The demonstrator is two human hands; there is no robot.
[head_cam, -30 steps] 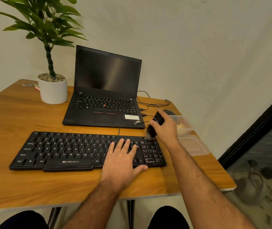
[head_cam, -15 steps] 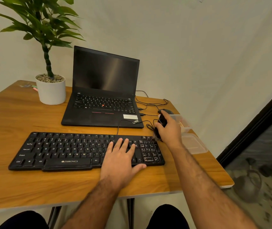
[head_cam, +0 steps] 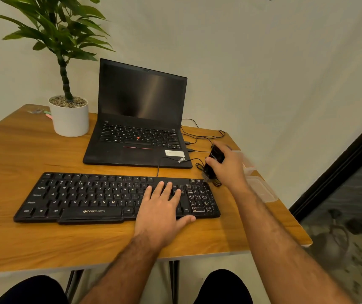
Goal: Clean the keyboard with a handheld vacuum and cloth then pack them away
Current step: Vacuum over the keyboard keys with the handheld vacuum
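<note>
While the keyboard (head_cam: 114,197) lies flat across the near half of the table (head_cam: 11,163), its long axis runs left to right, roughly parallel to the front edge, with the ZEBRONICS spacebar row facing the person. Off to the far left a potted plant (head_cam: 69,116) stands near the back edge, with bare wood between it and the keyboard's left end. Next comes the laptop (head_cam: 139,128), open, screen dark, just behind the keyboard with a strip of table between them. The left hand (head_cam: 163,207) lies flat on the keyboard's right portion, fingers straight and spread over the keys, thumb resting on the table past the front rim, gripping nothing. A strip of wood runs between the keyboard and the front edge. Move right and the right hand (head_cam: 228,168) is curled round the black vacuum (head_cam: 214,164), which stands tilted, top leaning away, its brush end pointing down just off the keyboard's back right corner, over a tangle of cable (head_cam: 199,137). Right of that hand, clear plastic containers (head_cam: 261,189) sit by the table's right edge, leaving little room there.
</note>
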